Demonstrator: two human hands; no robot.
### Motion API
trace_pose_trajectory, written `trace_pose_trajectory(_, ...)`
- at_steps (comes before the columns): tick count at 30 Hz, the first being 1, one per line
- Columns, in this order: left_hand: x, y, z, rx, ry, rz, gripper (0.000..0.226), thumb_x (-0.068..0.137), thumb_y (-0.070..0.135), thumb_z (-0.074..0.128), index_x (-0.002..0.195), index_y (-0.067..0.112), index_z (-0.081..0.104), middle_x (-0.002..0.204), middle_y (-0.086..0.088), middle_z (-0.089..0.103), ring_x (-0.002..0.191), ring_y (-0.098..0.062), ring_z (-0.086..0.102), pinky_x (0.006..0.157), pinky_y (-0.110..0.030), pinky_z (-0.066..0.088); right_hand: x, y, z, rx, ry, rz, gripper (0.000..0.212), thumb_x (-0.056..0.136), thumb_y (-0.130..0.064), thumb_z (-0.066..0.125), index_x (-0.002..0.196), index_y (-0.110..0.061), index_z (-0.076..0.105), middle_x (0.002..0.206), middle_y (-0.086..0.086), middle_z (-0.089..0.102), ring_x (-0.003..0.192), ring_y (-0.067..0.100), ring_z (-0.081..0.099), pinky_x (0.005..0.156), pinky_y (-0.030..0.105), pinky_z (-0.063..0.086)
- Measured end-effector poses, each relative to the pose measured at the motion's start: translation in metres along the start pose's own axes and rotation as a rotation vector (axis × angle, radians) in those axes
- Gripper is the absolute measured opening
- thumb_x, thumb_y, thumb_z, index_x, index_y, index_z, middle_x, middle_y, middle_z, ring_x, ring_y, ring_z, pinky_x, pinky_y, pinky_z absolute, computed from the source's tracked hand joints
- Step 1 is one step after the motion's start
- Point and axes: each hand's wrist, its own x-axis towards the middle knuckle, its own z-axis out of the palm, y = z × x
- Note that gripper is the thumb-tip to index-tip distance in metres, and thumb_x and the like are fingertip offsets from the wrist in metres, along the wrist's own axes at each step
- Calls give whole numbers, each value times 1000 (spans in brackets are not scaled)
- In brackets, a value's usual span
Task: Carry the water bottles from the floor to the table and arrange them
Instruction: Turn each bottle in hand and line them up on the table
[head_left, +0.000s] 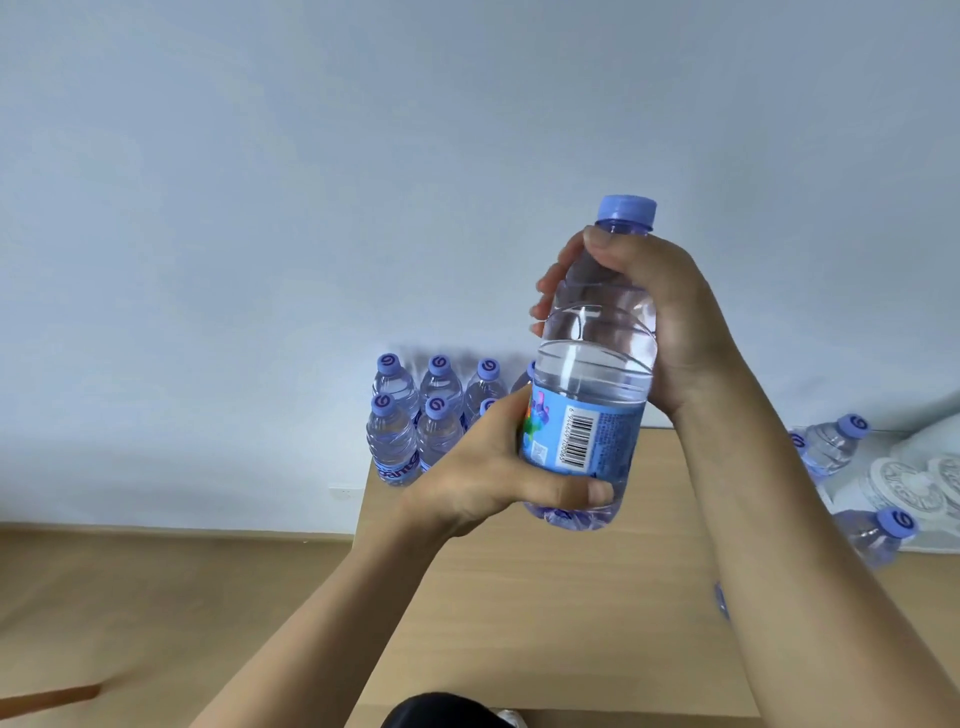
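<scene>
I hold one clear water bottle (592, 364) with a purple cap and blue label upright in the air over the wooden table (545, 597). My right hand (654, 312) grips its shoulder just under the cap. My left hand (488, 467) grips the lower part, thumb across the base. Several matching bottles (415, 415) stand in two rows at the table's far left corner, partly hidden behind my left hand.
More bottles (836, 441) lie and stand on the floor to the right of the table, beside a white patterned object (914, 478). A pale wall rises behind. Wood floor (156, 597) spreads to the left of the table.
</scene>
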Motion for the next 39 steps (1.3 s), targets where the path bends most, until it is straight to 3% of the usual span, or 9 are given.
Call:
trace_pose_trajectory(5,-1,1,3,55,111,9,45,63,8,82,99,8,56,77,-2,68,68,-19,63,55,-27,51,0,2,9,-191,217,-47,16,82,-25,70,77,-11,64,72,8,72,69,28,71,67,39,57)
trace_pose_trajectory(11,-2,-3,5,115,260,65,59,62,6,87,109,14,53,93,-4,69,82,-15,67,68,-31,58,-3,5,15,-241,371,-79,18,86,-26,71,75,-14,63,68,2,72,70,19,72,62,32,56)
trace_pose_trajectory(14,-5,1,3,129,251,57,59,61,12,87,109,10,53,93,-10,70,81,-19,68,68,-44,58,-5,2,10,-215,284,-50,19,83,-31,73,77,-15,65,75,4,72,77,23,72,73,39,57)
trace_pose_trajectory(18,-11,9,-7,15,147,35,51,61,14,83,107,7,61,91,-4,72,84,-20,69,72,-27,54,-7,-2,-1,-96,-37,-69,28,82,-36,71,96,-14,61,100,10,73,99,34,70,87,48,53)
trace_pose_trajectory(22,-14,9,-6,-65,47,31,47,62,13,80,106,8,64,100,-13,70,94,-31,68,82,-38,56,-8,1,5,156,-208,-24,41,76,-38,78,103,-13,58,108,14,71,103,40,68,87,51,55)
trace_pose_trajectory(26,-15,4,-3,-113,73,20,57,61,16,79,113,3,60,110,-25,66,108,-47,61,94,-56,51,-5,0,13,62,-13,0,26,74,-31,72,91,-13,64,84,10,71,78,33,72,70,44,57)
trace_pose_trajectory(31,-14,9,0,16,121,4,63,63,8,80,118,-3,53,106,-29,64,91,-34,65,87,-56,51,-4,2,20,-107,179,-58,10,80,-20,73,75,-15,66,73,11,68,68,30,69,63,41,58)
trace_pose_trajectory(35,-12,7,2,65,179,13,61,65,-3,84,117,7,54,94,-12,69,79,-18,68,62,-35,58,-5,4,26,-206,306,-97,15,85,-17,73,84,-6,63,71,10,64,61,21,65,52,28,52)
trace_pose_trajectory(39,-12,5,4,96,229,16,55,68,-4,84,114,5,54,82,-6,70,66,-14,66,57,-22,51,-6,7,30,-244,345,-108,20,85,-21,74,88,-5,61,74,10,64,61,18,64,52,25,51)
